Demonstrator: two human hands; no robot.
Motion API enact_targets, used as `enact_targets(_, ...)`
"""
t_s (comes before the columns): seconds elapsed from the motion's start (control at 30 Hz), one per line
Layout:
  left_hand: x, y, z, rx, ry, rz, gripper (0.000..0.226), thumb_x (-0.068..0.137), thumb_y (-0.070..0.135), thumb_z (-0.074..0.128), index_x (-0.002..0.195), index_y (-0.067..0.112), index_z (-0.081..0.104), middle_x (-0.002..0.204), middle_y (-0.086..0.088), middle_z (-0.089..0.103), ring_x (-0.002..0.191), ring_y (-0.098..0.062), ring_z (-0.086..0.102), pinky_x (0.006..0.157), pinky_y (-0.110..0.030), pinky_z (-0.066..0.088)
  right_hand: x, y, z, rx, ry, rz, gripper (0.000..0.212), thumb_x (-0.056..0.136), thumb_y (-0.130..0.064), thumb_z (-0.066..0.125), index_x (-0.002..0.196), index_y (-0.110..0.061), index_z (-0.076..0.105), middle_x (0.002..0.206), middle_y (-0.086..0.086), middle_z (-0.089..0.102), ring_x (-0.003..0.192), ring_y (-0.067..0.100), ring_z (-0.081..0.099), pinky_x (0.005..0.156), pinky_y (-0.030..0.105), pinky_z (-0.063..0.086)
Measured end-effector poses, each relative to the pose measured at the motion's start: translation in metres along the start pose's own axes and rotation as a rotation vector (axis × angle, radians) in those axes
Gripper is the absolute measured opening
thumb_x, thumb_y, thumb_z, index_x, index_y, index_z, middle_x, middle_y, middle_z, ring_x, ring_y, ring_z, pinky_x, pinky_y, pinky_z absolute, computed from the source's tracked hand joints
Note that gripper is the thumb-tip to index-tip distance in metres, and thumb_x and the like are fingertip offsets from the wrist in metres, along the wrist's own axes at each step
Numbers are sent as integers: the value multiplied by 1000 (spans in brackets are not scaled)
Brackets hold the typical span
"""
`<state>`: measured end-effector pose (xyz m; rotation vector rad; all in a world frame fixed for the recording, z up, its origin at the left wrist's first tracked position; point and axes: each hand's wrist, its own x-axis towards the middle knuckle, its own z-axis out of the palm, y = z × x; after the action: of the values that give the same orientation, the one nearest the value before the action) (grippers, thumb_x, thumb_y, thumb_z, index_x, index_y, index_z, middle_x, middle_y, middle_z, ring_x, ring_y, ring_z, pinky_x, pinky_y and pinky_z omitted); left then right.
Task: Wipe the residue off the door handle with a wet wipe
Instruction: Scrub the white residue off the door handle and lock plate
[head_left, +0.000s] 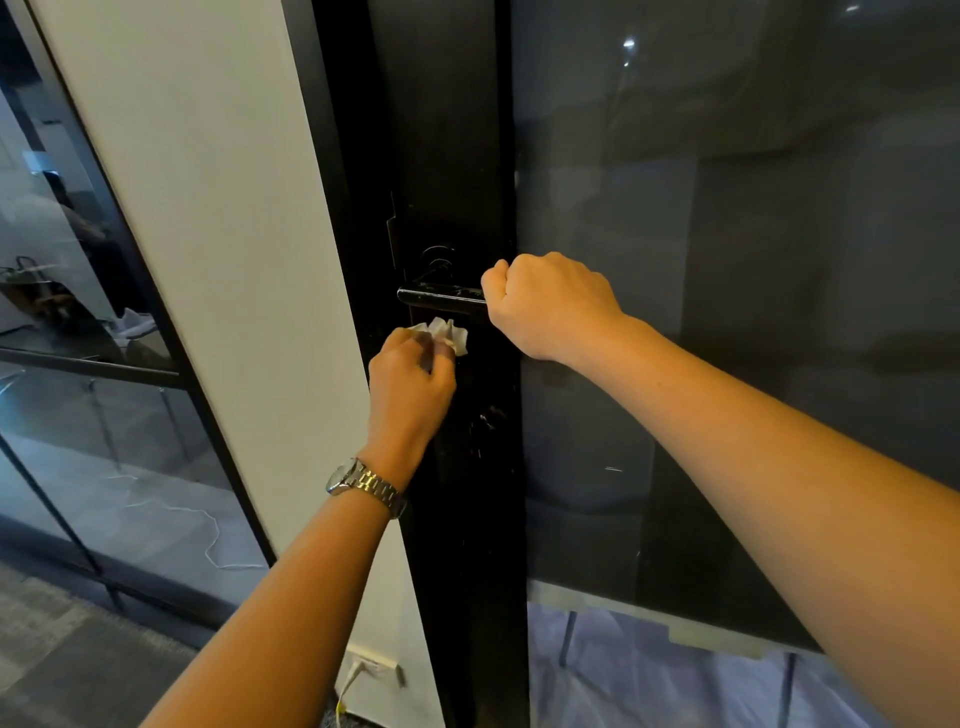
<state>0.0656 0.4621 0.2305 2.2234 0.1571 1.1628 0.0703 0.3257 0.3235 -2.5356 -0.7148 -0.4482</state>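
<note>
right hand (545, 304) fist grips door handle (441, 297) end, at its 3 o'clock | left hand (410, 379) pinches crumpled wet wipe (444, 332) at handle's 6 o'clock, just below | handle horizontal on black door frame (457, 156)

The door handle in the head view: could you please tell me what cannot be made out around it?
- Head view, door handle: right end hidden inside the right hand.
- residue: pale specks on the handle, too small to judge.
- wet wipe: partly bunched inside the left hand; contact with the door unclear.
</note>
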Motion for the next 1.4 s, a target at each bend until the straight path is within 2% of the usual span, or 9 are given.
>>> enact_targets(0.37,-3,1,4,153,-153,154,28,84,24,64,97,0,70,114,-8,58,101,-19,52,77,-17,39,-1,0,0,7,10,3,46,100,-23,27,56,-14,34,58,2,40,51,16,35,46,28,22)
enact_targets(0.5,-10,-5,-3,102,-27,94,22,83,19,65,95,1,71,103,-11,65,85,-12,54,63,-1,37,-1,1,-1,12,8,4,46,100,-23,27,55,-13,35,57,3,41,50,16,35,46,28,21)
enact_targets(0.6,-26,-4,3,69,4,164,16,82,11,67,92,1,72,97,-12,69,91,-15,58,74,7,36,-2,1,-1,10,13,-5,48,101,-24,26,55,-13,35,56,2,41,50,15,36,46,27,22)
enact_targets(0.8,-12,-6,-2,73,83,57,14,82,9,62,75,-3,63,72,-11,54,72,-20,47,57,-17,32,-1,1,-1,7,9,-14,47,100,-23,27,55,-13,35,58,2,41,51,16,36,46,28,22)
enact_targets(0.93,-9,-5,-6,164,-68,244,15,83,11,61,90,-1,66,83,-1,47,79,-16,43,62,-10,29,0,3,-1,21,12,-22,48,100,-23,27,55,-13,36,57,2,41,51,16,37,46,28,23)
enact_targets(1.03,0,-4,-10,161,-63,174,22,85,13,57,97,-3,66,84,-4,50,79,-19,46,61,-13,33,-1,2,-2,20,6,-24,46,100,-22,28,55,-14,34,57,2,40,50,16,35,46,28,22)
enact_targets(1.2,-3,6,-7,132,-199,279,19,85,15,58,91,0,68,98,-11,60,90,-15,46,67,-8,34,-1,1,-1,9,12,-19,46,100,-23,27,55,-14,33,58,2,40,51,16,34,46,28,21)
enact_targets(1.33,0,0,-10,-73,-67,-136,33,98,31,37,78,15,58,68,0,52,65,-16,50,55,-16,38,0,2,-1,9,13,-22,47,100,-23,27,55,-14,35,58,2,41,52,16,36,47,28,22)
enact_targets(1.4,-5,-8,-6,-236,-60,-372,44,99,35,28,73,14,56,67,-6,55,68,-18,55,65,-20,44,1,2,-1,7,9,-27,47,100,-23,27,55,-14,34,57,1,41,51,16,36,47,28,23)
